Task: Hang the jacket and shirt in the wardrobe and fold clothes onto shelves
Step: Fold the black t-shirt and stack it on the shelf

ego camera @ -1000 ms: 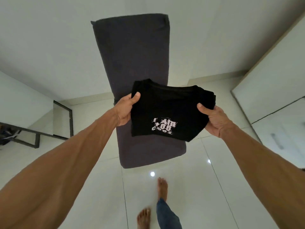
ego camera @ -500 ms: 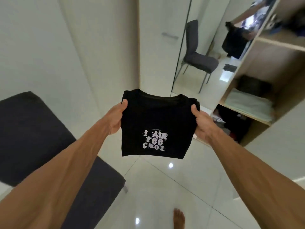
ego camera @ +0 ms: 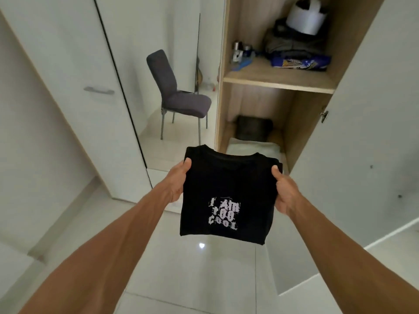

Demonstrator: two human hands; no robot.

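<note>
A folded black T-shirt (ego camera: 226, 184) with pale lettering hangs flat in the air in front of me. My left hand (ego camera: 179, 182) grips its left edge, thumb on top. My right hand (ego camera: 284, 191) grips its right edge the same way. Straight ahead stands the open wardrobe (ego camera: 301, 123) with wooden shelves. The lower shelf holds a pale folded cloth (ego camera: 251, 147) and a dark folded item (ego camera: 252, 129) behind it; the T-shirt hides the shelf's front.
The upper shelf (ego camera: 278, 82) carries dark clothes, a white helmet-like object (ego camera: 305, 17), small cans and a blue packet. The open white wardrobe door (ego camera: 367, 155) stands at the right. A mirror door at left reflects a grey chair (ego camera: 179, 96). Glossy white tile floor below.
My view has swung from the grey chair round to the open wardrobe, which now stands straight ahead and closer. Both hands still hold the folded T-shirt by its sides.
</note>
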